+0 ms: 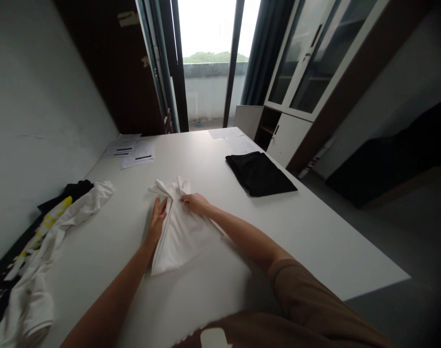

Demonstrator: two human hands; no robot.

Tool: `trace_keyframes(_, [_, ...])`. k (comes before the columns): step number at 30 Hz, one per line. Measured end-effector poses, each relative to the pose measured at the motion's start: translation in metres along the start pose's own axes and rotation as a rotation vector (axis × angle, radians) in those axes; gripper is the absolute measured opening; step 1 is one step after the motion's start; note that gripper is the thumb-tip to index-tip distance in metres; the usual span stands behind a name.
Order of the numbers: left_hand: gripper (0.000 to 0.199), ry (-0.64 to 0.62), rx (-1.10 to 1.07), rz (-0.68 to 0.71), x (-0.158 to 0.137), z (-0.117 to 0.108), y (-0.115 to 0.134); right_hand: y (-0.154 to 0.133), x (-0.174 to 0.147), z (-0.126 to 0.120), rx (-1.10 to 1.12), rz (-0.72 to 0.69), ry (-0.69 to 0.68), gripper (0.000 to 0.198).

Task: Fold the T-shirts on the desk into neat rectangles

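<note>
A white garment, partly folded, lies on the white table in front of me, its far end bunched into loose folds. My left hand rests along the garment's left edge with its fingers stretched out against the cloth. At the upper right part of the garment, my right hand is closed, its fingertips pinching the fabric. The kind of garment cannot be made out.
Folded black cloth lies at the table's right side. Several loose clothes in white, yellow and black are heaped along the left edge. Papers lie at the far left and others at the far end. Beyond stand cabinets.
</note>
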State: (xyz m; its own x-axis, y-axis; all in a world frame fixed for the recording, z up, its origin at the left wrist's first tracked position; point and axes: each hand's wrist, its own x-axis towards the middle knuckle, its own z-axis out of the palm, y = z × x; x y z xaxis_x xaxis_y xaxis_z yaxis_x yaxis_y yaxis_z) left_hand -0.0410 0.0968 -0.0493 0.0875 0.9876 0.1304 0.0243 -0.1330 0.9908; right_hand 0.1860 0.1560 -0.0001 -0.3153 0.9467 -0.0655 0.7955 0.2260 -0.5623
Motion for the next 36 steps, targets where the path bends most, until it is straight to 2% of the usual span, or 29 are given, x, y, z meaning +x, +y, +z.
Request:
trace_keyframes(2, [0.085,-0.014,0.036,0.008,-0.005,0.007,0.001,-0.001,0.003,-0.005,0.152,0.013,0.034,0.035])
trace_keyframes(4, [0.079,-0.020,0.001,-0.009,-0.009,0.014,0.003,-0.004,0.003,-0.005,0.261,0.017,0.067,0.040])
trace_keyframes(7, [0.065,0.009,-0.183,-0.043,-0.011,0.023,0.005,-0.013,-0.002,0.002,0.206,0.001,0.057,0.043])
trace_keyframes(11, [0.035,0.238,-0.389,-0.044,-0.002,0.017,0.005,-0.017,-0.006,0.009,0.044,0.062,0.080,0.029])
trace_keyframes(13, [0.027,0.376,-0.395,-0.043,0.004,0.008,0.003,-0.013,-0.003,0.002,0.086,0.068,0.130,0.024])
trace_keyframes(15, [0.027,0.448,-0.327,-0.037,0.008,0.000,0.002,-0.007,0.000,-0.009,0.135,0.068,0.177,0.024])
trace_keyframes(17, [0.033,0.407,-0.257,-0.051,0.010,-0.003,0.002,-0.003,-0.001,-0.019,0.132,0.074,0.175,0.024])
trace_keyframes(19, [0.040,0.319,-0.232,-0.085,0.009,-0.001,0.005,-0.002,-0.005,-0.022,0.084,0.078,0.103,0.031])
trace_keyframes(22, [0.046,0.180,-0.245,-0.116,0.003,0.007,0.012,-0.006,-0.014,-0.013,0.021,0.085,0.016,0.048])
trace_keyframes(25, [0.048,0.031,-0.338,-0.134,0.001,0.011,0.018,-0.012,-0.018,0.002,-0.018,0.095,0.041,0.050])
trace_keyframes(27, [0.045,0.033,-0.433,-0.158,0.003,0.007,0.020,-0.014,-0.016,0.009,-0.054,0.107,0.069,0.042])
trace_keyframes(31, [0.034,0.171,-0.523,-0.183,0.010,-0.004,0.017,-0.009,-0.011,0.008,-0.026,0.096,0.116,0.019])
trace_keyframes(33, [0.036,0.164,-0.500,-0.175,0.012,-0.005,0.015,-0.003,-0.009,-0.004,0.039,0.078,0.170,0.014])
trace_keyframes(36, [0.041,0.105,-0.431,-0.149,0.010,-0.002,0.014,0.014,-0.010,-0.038,0.126,0.071,0.292,0.019])
